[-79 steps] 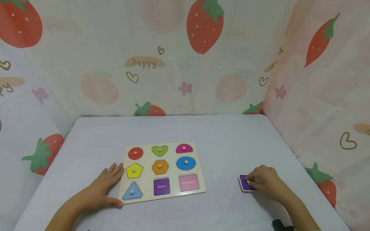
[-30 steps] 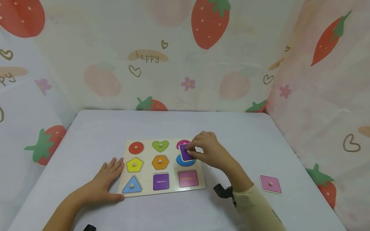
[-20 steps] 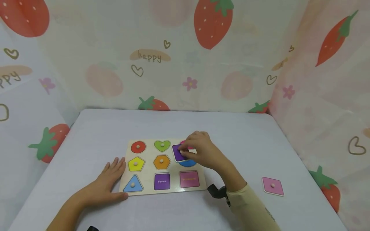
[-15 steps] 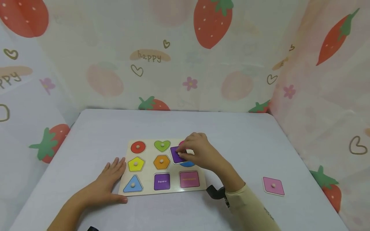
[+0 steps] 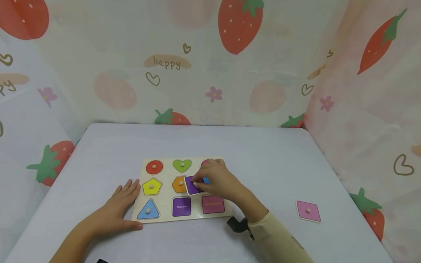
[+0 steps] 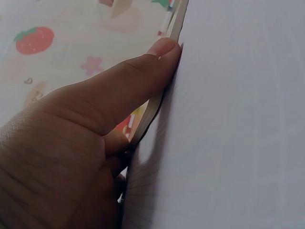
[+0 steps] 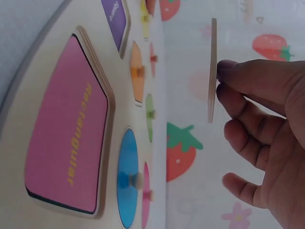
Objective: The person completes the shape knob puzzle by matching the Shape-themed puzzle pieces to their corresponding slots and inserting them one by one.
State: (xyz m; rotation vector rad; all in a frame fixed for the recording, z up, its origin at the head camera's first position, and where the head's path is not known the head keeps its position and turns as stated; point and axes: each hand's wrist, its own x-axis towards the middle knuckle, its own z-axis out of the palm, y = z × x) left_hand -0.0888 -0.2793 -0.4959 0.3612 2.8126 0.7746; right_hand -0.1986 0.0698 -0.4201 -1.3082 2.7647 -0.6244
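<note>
Above the board, between the hexagon and the blue oval, our right hand pinches the purple piece clear of the wood. We judge it thin, stiff, light and smooth-faced, best taken by its knob or edges. Our left hand lies flat, thumb against the board's edge.

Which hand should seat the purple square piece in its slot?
Right. The right hand already pinches the purple square piece above the puzzle board, near the empty "Square" slot. The left hand lies flat against the board's left edge, bracing it.
</note>
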